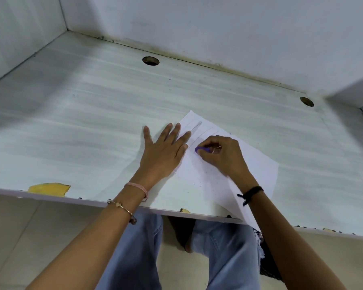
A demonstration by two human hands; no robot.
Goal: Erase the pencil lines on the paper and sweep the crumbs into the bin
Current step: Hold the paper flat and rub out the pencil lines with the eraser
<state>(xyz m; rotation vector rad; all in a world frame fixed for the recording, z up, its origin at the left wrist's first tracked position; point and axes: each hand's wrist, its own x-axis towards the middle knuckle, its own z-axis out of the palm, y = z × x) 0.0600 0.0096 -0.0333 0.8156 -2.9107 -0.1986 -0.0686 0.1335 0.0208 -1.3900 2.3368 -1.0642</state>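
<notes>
Pale desk, white walls, paper, eraser

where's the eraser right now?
Head view, right of centre: the purple eraser is pinched in the right hand, its tip on the paper, just beside the left hand fingertips.

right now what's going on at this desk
A person at a white desk is erasing pencil lines. The left hand lies flat on the left edge of the paper, steadying it. The right hand pinches a purple eraser against the sheet beside the lines. Dark crumbs speckle the paper; no bin shows.
</notes>
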